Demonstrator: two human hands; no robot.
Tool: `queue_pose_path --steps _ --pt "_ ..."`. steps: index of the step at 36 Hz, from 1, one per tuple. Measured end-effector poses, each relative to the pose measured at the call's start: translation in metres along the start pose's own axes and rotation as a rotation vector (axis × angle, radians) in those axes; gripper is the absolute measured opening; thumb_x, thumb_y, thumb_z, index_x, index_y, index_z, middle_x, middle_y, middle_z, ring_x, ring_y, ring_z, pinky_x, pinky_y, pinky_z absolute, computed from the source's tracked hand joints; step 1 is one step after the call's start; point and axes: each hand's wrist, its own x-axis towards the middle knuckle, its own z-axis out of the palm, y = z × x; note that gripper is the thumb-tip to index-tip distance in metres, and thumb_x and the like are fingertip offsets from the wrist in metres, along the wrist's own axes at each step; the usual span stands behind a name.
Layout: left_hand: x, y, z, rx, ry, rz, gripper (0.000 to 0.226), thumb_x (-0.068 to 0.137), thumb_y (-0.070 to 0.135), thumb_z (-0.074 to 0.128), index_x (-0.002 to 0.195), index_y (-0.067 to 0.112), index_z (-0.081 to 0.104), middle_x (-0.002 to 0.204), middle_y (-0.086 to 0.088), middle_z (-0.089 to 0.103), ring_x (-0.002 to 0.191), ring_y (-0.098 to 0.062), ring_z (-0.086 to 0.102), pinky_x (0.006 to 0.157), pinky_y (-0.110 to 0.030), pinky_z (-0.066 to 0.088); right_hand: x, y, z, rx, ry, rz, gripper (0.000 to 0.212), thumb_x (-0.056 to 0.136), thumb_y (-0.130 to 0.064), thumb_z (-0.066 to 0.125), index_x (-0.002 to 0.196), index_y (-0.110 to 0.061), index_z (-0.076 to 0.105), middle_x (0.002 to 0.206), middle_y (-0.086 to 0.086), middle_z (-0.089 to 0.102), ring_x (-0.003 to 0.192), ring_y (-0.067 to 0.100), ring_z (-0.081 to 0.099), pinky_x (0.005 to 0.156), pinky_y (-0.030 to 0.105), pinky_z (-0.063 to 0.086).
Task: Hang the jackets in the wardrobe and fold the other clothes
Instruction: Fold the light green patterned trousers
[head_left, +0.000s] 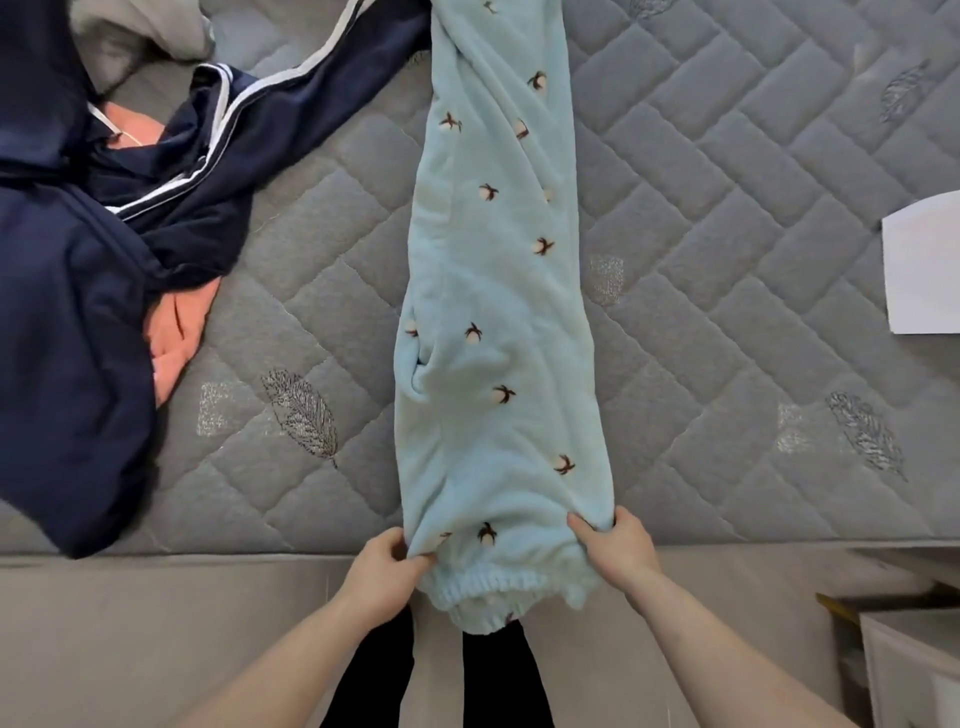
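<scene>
Light blue fleece trousers with small flower prints lie lengthwise down the middle of the grey quilted mattress, legs together, elastic waistband hanging over the near edge. My left hand pinches the left side of the fabric just above the waistband. Across from it, my right hand grips the right side. A dark navy jacket with white stripes lies crumpled at the left, partly over an orange garment.
A grey garment is bunched at the top left corner. A white sheet or box lies at the mattress's right edge. White furniture stands at the lower right beside the bed.
</scene>
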Motion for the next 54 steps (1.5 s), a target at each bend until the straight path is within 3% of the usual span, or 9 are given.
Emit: queue_pose_path --steps 9,19,25,34,38,42,46,49,54 --pt "-0.002 -0.016 0.006 0.011 -0.215 -0.035 0.055 0.073 0.044 0.083 0.123 0.031 0.064 0.116 0.014 0.073 0.109 -0.006 0.068 0.102 -0.034 0.052 -0.024 0.018 0.024 0.278 -0.053 0.048 0.050 0.084 -0.042 0.080 0.118 -0.016 0.055 0.112 -0.001 0.066 0.101 0.021 0.065 0.087 0.037 0.053" --pt "-0.008 -0.018 0.007 -0.207 -0.085 -0.072 0.040 0.069 0.026 0.066 0.108 0.025 0.073 0.102 0.003 0.078 0.100 -0.019 0.073 0.097 -0.045 0.057 -0.031 0.024 0.022 0.274 -0.264 0.057 0.036 0.086 -0.027 0.080 0.118 -0.011 0.071 0.109 0.003 0.076 0.101 0.021 0.072 0.096 0.042 0.058" --pt "-0.021 -0.027 0.011 -0.288 -0.067 -0.131 0.026 0.091 0.010 0.058 0.111 0.022 0.070 0.091 0.008 0.079 0.085 -0.012 0.075 0.071 -0.027 0.057 -0.039 0.035 0.048 0.342 -0.158 0.125 0.025 0.086 -0.030 0.076 0.101 -0.013 0.067 0.100 0.004 0.073 0.094 0.023 0.071 0.089 0.042 0.058" --pt "-0.064 -0.029 0.001 0.037 -0.181 -0.112 0.022 0.096 0.015 0.055 0.099 0.036 0.061 0.100 0.013 0.068 0.092 -0.004 0.065 0.068 -0.016 0.049 -0.086 0.055 0.059 0.257 -0.238 0.186 0.029 0.086 -0.043 0.075 0.099 -0.021 0.061 0.097 -0.002 0.070 0.087 0.015 0.068 0.068 0.027 0.053" --pt "-0.075 -0.025 -0.003 0.051 -0.190 -0.106 0.026 0.096 0.011 0.051 0.100 0.034 0.062 0.104 0.005 0.071 0.100 -0.016 0.068 0.085 -0.029 0.056 -0.106 0.048 0.050 0.298 -0.229 0.178 0.021 0.088 -0.040 0.075 0.088 -0.028 0.057 0.090 -0.008 0.069 0.079 0.007 0.066 0.051 0.017 0.049" --pt "-0.083 -0.017 -0.008 0.011 -0.099 -0.103 0.031 0.094 0.020 0.050 0.125 0.016 0.056 0.114 -0.004 0.069 0.104 -0.023 0.067 0.095 -0.046 0.055 -0.115 0.032 0.035 0.296 -0.212 0.097 0.028 0.089 -0.029 0.068 0.110 -0.022 0.053 0.102 -0.007 0.065 0.087 0.006 0.062 0.056 0.020 0.047" --pt "-0.096 0.005 -0.017 -0.042 0.084 -0.025 0.057 0.093 0.028 0.058 0.144 0.030 0.034 0.111 0.012 0.064 0.096 -0.007 0.064 0.074 -0.025 0.051 -0.116 0.007 0.010 0.357 -0.082 -0.010 0.052 0.091 -0.021 0.062 0.138 -0.016 0.039 0.120 0.002 0.061 0.104 0.016 0.062 0.084 0.037 0.055" --pt "-0.097 0.029 -0.028 -0.096 0.153 0.116 0.073 0.093 0.025 0.060 0.156 0.041 0.027 0.123 0.010 0.067 0.108 -0.012 0.066 0.095 -0.033 0.054 -0.114 -0.021 -0.009 0.455 -0.074 -0.073 0.075 0.092 -0.022 0.063 0.155 -0.032 0.025 0.129 0.003 0.060 0.112 0.024 0.065 0.093 0.052 0.058" --pt "-0.082 0.084 -0.057 -0.193 0.187 0.182 0.023 0.094 0.024 0.062 0.099 0.037 0.081 0.097 0.016 0.078 0.091 -0.001 0.071 0.086 -0.024 0.058 -0.099 -0.081 -0.038 0.553 -0.133 -0.152 0.026 0.093 -0.022 0.063 0.108 -0.040 0.073 0.106 -0.001 0.076 0.089 0.015 0.076 0.069 0.037 0.063"
